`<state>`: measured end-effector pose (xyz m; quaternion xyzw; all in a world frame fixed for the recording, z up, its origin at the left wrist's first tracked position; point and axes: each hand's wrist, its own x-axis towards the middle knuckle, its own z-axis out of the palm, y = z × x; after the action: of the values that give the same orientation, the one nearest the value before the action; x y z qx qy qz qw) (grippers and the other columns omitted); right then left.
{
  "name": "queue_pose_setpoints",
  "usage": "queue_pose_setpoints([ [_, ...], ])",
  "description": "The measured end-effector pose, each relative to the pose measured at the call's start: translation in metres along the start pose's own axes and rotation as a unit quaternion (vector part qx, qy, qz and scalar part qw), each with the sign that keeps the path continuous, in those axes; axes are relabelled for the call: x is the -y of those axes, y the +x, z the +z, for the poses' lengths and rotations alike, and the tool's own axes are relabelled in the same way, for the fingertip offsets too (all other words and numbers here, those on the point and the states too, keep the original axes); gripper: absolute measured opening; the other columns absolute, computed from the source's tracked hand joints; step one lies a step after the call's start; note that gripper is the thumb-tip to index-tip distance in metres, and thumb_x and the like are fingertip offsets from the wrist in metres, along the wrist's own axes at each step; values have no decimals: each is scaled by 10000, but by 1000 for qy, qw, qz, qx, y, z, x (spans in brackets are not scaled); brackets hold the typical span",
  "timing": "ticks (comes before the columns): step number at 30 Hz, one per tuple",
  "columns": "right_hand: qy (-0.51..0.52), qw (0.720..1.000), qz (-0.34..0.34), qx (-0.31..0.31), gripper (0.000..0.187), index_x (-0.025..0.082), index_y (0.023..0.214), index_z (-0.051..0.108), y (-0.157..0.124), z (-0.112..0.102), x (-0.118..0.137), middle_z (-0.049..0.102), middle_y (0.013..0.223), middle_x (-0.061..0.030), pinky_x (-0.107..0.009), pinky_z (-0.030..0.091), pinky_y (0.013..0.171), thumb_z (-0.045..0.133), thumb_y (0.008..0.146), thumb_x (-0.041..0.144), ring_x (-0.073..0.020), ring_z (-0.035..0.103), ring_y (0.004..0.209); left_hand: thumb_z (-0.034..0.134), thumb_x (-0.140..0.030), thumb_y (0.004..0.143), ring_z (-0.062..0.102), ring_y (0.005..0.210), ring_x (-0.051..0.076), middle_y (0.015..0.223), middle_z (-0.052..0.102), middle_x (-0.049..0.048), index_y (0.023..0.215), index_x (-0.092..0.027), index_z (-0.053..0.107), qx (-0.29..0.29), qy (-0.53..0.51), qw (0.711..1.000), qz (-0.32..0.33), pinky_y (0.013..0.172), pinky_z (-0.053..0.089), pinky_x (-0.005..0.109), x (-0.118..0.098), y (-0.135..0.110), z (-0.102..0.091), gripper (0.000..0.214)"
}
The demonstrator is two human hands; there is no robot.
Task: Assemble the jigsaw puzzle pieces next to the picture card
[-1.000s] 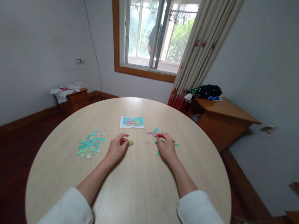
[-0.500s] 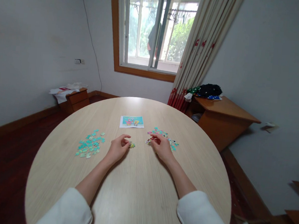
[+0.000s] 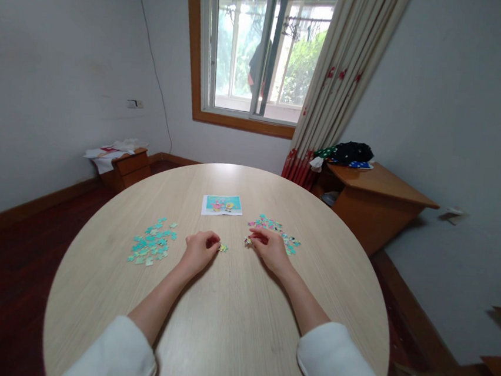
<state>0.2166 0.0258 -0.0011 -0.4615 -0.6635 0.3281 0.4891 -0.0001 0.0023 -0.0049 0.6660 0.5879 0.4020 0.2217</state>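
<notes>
My left hand point(image 3: 202, 251) rests near the middle of the table, its fingers closed in a pinch at the edge of a small yellow-green cluster of jigsaw pieces point(image 3: 223, 248). The fingertips hide part of that cluster. To its right, my right hand point(image 3: 270, 249) hovers at the near left side of a pile of mixed pink, teal and dark jigsaw pieces point(image 3: 290, 240). Its fingers are slightly apart, with nothing clearly visible between them. Behind both hands lies a printed reference picture point(image 3: 222, 205) with pink and yellow cartoon figures on teal.
A second pile of mostly teal jigsaw pieces point(image 3: 152, 243) lies on the left of the round wooden table point(image 3: 219, 327). Beyond the table are a brown desk point(image 3: 378, 188) with cloth on it, a curtain point(image 3: 331, 83) and a low wooden cabinet point(image 3: 132, 166).
My left fingers have closed together and shifted slightly down and right, beside the small yellow-green cluster. My right hand has barely moved over its pile.
</notes>
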Motion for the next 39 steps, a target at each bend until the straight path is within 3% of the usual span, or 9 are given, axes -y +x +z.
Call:
queue_pose_setpoints([
  [15, 76, 995, 56, 22, 280, 139, 913, 696, -2, 11, 3, 716, 760, -54, -269, 563, 602, 639, 650, 216, -151, 677, 669, 651, -221, 706, 633, 728, 199, 679, 686, 20, 671, -195, 665, 14, 51, 999, 0, 769, 422, 344, -7, -2, -1, 46],
  [23, 70, 995, 51, 47, 249, 157, 891, 702, -7, 17, 11, 726, 774, -46, -305, 570, 702, 637, 654, 200, -152, 687, 711, 614, -200, 750, 649, 780, 203, 772, 720, 39, 743, -196, 682, -4, 36, 999, 23, 798, 440, 349, -12, -3, -5, 68],
  [30, 104, 991, 37, 79, 230, 166, 874, 704, -14, 27, 22, 726, 771, -43, -315, 565, 718, 628, 660, 206, -160, 686, 722, 729, -245, 664, 645, 861, 218, 899, 732, 66, 897, -207, 712, 34, -30, 995, 84, 839, 459, 358, -23, -12, -8, 236],
  [39, 146, 986, 47, 73, 218, 180, 843, 687, -17, 41, 20, 687, 692, -14, -254, 545, 583, 647, 634, 230, -130, 639, 621, 723, -255, 690, 644, 753, 196, 760, 735, 46, 745, -215, 732, 50, -46, 993, 102, 803, 474, 346, -28, -15, -7, 68],
])
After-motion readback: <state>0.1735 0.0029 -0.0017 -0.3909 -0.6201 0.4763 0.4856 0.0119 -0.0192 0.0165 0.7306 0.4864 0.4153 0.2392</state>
